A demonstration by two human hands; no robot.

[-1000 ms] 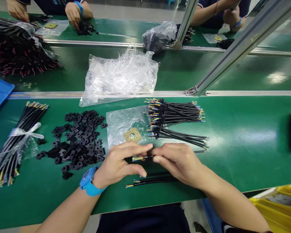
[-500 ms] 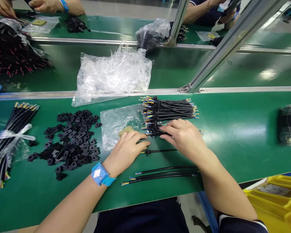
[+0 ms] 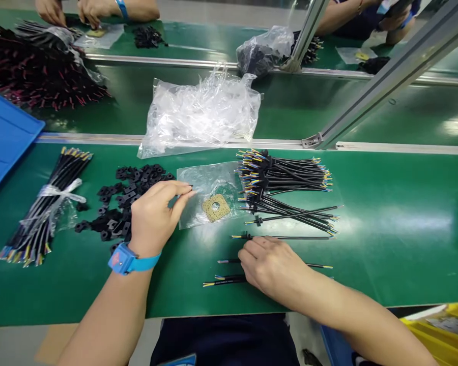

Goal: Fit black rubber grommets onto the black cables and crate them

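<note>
Cables point(image 3: 229, 282) partly under R hand point(image 3: 269, 267); blk pc point(image 3: 191, 186) in L hand point(image 3: 152, 216).

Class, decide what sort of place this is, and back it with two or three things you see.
Probably an assembly workshop: bunches of black cables with coloured wire ends, a heap of small black parts, and a co-worker's hands at the opposite green bench.
</note>
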